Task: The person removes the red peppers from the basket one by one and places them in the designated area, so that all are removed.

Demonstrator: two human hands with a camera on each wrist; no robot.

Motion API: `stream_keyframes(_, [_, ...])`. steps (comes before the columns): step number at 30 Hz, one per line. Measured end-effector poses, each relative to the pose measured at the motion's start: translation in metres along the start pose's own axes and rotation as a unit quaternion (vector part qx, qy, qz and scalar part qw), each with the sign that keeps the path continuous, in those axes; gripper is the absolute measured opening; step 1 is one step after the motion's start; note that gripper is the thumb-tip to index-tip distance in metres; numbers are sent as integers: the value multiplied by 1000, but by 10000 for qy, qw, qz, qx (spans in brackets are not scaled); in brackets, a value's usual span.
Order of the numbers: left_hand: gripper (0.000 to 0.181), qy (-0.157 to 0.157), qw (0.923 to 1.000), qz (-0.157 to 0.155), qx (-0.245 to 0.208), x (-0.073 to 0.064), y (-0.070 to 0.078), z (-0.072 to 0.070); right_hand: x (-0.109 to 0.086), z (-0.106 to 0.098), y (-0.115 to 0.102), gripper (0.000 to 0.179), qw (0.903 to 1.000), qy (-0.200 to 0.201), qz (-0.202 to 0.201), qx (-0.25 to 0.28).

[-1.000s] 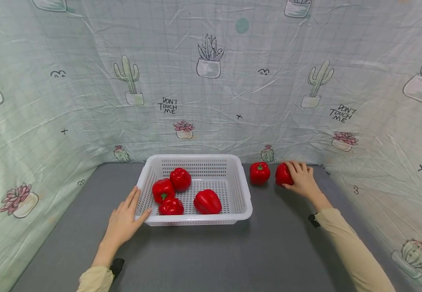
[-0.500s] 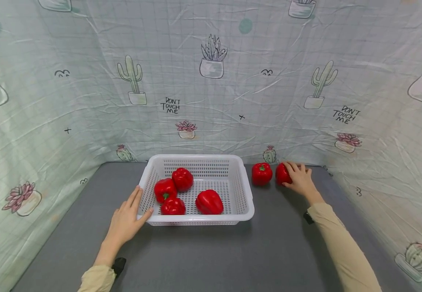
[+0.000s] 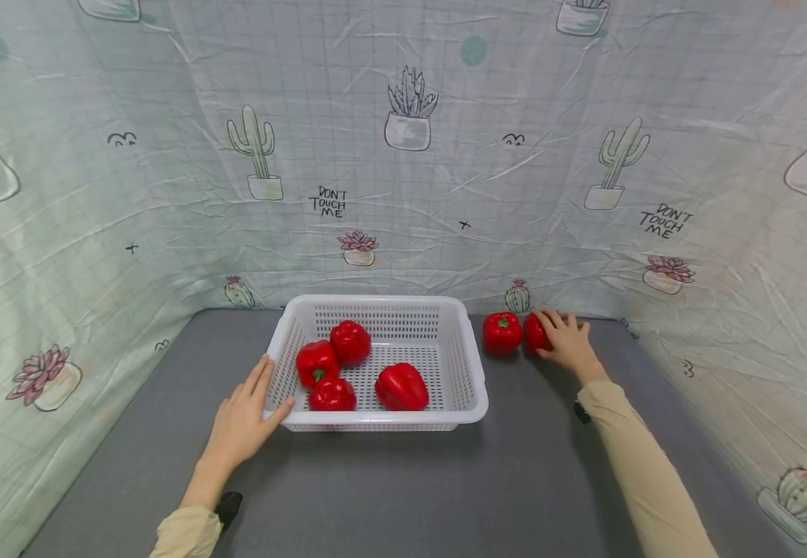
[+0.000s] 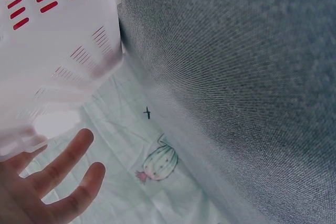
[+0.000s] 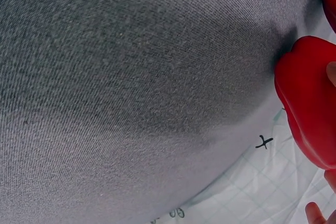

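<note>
My left hand rests against the left front corner of a white perforated plastic basket, its straight fingers along the side and the thumb on the front rim. Inside the basket lie several red bell peppers, one of them apart on the right. My right hand holds another red bell pepper on the table, fingers over its top and thumb at its near side. The right wrist view shows this held pepper large at the edge. Close on its left stands a red bell pepper with its green stem up.
A grey cloth-like surface covers the table. Behind and at both sides hangs a pale curtain printed with cacti, meeting the table just past the basket and peppers. Each wrist wears a black band, the left one more visible.
My right hand has moved slightly left with its pepper, narrowing the gap to the neighbouring pepper. The left hand stays at the basket's corner. The head view has shifted a little.
</note>
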State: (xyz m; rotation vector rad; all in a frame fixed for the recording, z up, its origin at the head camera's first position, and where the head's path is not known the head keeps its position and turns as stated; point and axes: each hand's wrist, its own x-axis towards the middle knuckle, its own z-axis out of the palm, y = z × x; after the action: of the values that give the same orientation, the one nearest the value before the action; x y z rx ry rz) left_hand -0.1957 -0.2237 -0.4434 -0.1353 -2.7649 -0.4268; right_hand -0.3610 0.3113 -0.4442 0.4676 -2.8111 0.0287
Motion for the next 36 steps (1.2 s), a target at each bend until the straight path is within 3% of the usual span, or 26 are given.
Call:
stream_keyframes(14, [75,-35,10000,-29,26,0,0,0,2,2,-7,75,9999,-37,-71,-75])
stream_keyframes(36, [76,-47,10000,-10,-26,1,-2,2,-4,8,-5,81,9994,317,-120,94])
